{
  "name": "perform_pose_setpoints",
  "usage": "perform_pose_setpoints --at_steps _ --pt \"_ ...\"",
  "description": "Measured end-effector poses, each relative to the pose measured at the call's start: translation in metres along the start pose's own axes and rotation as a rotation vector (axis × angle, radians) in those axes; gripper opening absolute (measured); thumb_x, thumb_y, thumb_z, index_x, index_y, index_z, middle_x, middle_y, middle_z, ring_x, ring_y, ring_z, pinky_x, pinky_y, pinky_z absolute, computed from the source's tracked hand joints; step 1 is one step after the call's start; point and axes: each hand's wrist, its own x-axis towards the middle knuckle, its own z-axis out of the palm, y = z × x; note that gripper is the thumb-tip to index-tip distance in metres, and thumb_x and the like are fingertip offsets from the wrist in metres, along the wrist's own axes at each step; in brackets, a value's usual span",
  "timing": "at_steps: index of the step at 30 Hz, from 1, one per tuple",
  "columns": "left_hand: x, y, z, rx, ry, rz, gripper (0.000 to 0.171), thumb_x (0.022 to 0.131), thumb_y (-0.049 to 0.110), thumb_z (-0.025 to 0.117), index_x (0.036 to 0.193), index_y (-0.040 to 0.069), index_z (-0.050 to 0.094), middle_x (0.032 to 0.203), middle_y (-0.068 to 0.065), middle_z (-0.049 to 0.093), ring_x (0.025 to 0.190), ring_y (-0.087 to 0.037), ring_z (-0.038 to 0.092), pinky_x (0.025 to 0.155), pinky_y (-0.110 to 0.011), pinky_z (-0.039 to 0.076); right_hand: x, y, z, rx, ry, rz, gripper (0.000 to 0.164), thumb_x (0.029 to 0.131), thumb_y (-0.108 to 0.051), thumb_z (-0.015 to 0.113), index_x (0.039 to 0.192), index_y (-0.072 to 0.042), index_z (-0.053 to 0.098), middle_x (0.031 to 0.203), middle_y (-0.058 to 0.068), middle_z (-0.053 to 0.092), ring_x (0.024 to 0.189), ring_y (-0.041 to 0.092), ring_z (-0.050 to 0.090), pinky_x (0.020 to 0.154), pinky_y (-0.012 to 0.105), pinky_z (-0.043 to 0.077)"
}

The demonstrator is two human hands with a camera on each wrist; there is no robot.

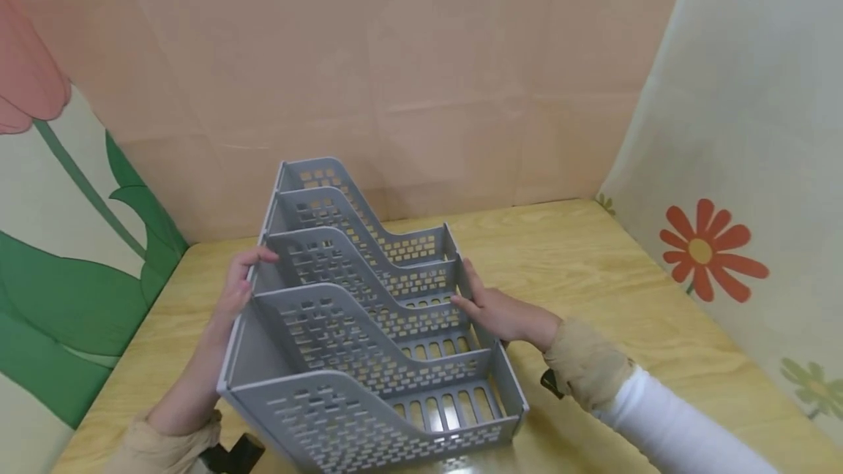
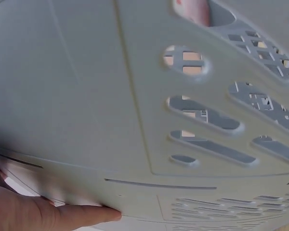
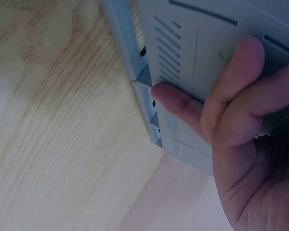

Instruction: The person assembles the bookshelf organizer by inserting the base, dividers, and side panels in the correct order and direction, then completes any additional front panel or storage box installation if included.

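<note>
A grey plastic file holder [image 1: 342, 313] with several compartments, brick-pattern holes in its dividers and long slots in its base, stands tilted over the table in the head view. My left hand [image 1: 238, 287] grips the tall back wall, its fingertips over the top edge. In the left wrist view, that hand [image 2: 48, 211] lies along the holder's grey outer face [image 2: 86, 96]. At the low front side, my right hand [image 1: 503, 311] holds the rim, thumb over it. The right wrist view shows this hand's fingers [image 3: 231, 86] against the slotted grey panel [image 3: 183, 62].
A wood-grain tabletop [image 1: 560, 262] lies beneath the holder. Behind it hangs a plain pinkish-tan backdrop [image 1: 421, 79]. Flower-print sheets stand at both sides, with a red flower [image 1: 701, 251] on the right and green leaves [image 1: 59, 298] on the left.
</note>
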Motion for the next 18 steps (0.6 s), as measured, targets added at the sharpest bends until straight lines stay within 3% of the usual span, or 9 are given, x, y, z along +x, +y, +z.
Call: perform_pose_setpoints --at_steps 3,5,7,10,13,16,18 --pt "-0.006 -0.015 -0.013 0.036 -0.002 0.014 0.03 0.099 0.021 0.042 0.119 0.005 0.058 0.119 0.003 0.058 0.112 -0.007 0.046 0.094 -0.017 0.032 0.003 -0.002 -0.003 -0.092 0.005 0.009 0.082 0.102 -0.049 0.03 0.146 -0.003 -0.02 0.14 0.035 0.035 0.087 0.032 0.066 0.094 0.047 0.044" --pt "-0.006 -0.023 -0.018 -0.01 -0.004 -0.031 0.029 0.097 0.015 0.042 0.116 0.001 0.059 0.117 -0.002 0.06 0.109 -0.008 0.052 0.092 -0.017 0.037 0.005 -0.004 -0.008 -0.173 0.006 0.043 0.085 0.099 -0.057 0.025 0.148 -0.002 -0.016 0.143 0.031 0.033 0.106 0.035 0.06 0.095 0.049 0.043" --pt "-0.002 -0.03 -0.02 -0.068 -0.006 -0.084 0.028 0.094 0.012 0.044 0.112 -0.003 0.059 0.113 -0.006 0.062 0.104 -0.01 0.057 0.087 -0.018 0.043 0.008 -0.005 -0.013 -0.224 0.03 0.075 0.088 0.097 -0.062 0.022 0.149 0.0 -0.011 0.149 0.028 0.024 0.121 0.04 0.049 0.098 0.051 0.04" --pt "0.004 -0.045 -0.023 -0.149 -0.025 -0.128 0.028 0.093 0.019 0.05 0.109 -0.001 0.062 0.107 -0.007 0.066 0.096 -0.012 0.063 0.079 -0.02 0.051 0.019 -0.002 -0.022 -0.229 0.056 0.082 0.089 0.096 -0.063 0.021 0.149 0.002 -0.009 0.155 0.023 -0.003 0.136 0.043 0.024 0.105 0.054 0.03" --pt "-0.003 -0.072 -0.036 -0.073 -0.081 -0.023 0.031 0.096 0.023 0.049 0.111 -0.001 0.062 0.106 -0.005 0.066 0.095 -0.01 0.063 0.077 -0.018 0.051 0.036 0.006 -0.028 -0.229 0.09 0.008 0.083 0.099 -0.057 0.024 0.148 0.002 -0.01 0.154 0.019 -0.018 0.141 0.039 0.003 0.111 0.053 0.018" --pt "-0.021 -0.11 -0.059 0.05 -0.075 0.046 0.042 0.096 0.033 0.05 0.11 -0.005 0.062 0.106 -0.009 0.066 0.097 -0.013 0.06 0.081 -0.02 0.047 0.05 0.016 -0.031 -0.248 0.125 -0.069 0.079 0.101 -0.05 0.026 0.148 0.003 -0.008 0.154 0.021 -0.017 0.142 0.037 -0.003 0.112 0.052 0.012" --pt "-0.036 -0.139 -0.076 0.061 -0.072 0.055 0.051 0.094 0.038 0.052 0.11 -0.011 0.059 0.106 -0.015 0.063 0.098 -0.019 0.059 0.082 -0.023 0.046 0.055 0.022 -0.031 -0.264 0.147 -0.086 0.078 0.102 -0.05 0.025 0.148 0.004 -0.006 0.155 0.021 -0.013 0.142 0.037 -0.002 0.113 0.051 0.012"
